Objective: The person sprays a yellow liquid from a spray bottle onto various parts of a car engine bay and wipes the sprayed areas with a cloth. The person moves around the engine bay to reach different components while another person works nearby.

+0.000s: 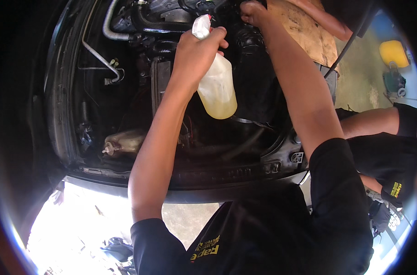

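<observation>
One spray bottle [219, 89] juts out rightward from the left hand [194, 51], clamped round its neck.

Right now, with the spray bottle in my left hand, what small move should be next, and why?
Perhaps turn the spray bottle slightly toward the right hand: the left hand grips it, yellowish liquid shows inside, and the right hand is apart from it, near a dark ribbed hose.
</observation>
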`<state>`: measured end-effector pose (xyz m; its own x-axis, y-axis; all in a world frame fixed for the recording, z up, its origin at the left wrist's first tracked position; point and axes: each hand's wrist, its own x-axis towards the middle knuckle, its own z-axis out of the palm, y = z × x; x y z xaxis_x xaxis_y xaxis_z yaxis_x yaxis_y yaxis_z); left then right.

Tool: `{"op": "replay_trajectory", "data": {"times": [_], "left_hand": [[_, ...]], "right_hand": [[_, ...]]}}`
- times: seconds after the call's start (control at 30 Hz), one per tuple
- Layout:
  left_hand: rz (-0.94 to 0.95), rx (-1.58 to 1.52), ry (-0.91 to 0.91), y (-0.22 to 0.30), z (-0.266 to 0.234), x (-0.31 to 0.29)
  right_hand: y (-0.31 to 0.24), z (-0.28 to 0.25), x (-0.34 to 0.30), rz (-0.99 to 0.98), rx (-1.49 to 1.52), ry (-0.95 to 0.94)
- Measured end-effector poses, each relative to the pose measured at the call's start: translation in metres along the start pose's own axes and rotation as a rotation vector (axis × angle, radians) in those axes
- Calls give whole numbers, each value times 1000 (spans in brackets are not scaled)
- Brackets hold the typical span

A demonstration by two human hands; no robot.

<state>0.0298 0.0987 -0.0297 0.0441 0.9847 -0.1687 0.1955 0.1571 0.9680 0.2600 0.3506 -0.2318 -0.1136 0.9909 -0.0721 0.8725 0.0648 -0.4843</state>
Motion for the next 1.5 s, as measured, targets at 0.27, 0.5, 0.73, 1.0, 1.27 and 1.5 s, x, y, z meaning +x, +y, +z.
{"op": "replay_trajectory", "data": {"times": [0.27,0.5,0.73,1.0,1.27,1.5], "left_hand": [[-106,-145,-101,-8,-12,8],[-163,-353,12,-18,-14,16],[-210,-327,-125,-31,0,13],[-199,-312,-86,-44,-9,8],[-164,-334,-84,-43,3,12],[-41,-172,16,-35,9,4]], "right_hand": [[-14,21,16,-9,-382,45],[-19,36,42,-170,-711,-206],[47,44,78,-198,-708,-201],[-3,48,54,-200,-513,-91],[31,46,78,-160,-550,-111],[2,47,74,-162,-464,-142]]}}
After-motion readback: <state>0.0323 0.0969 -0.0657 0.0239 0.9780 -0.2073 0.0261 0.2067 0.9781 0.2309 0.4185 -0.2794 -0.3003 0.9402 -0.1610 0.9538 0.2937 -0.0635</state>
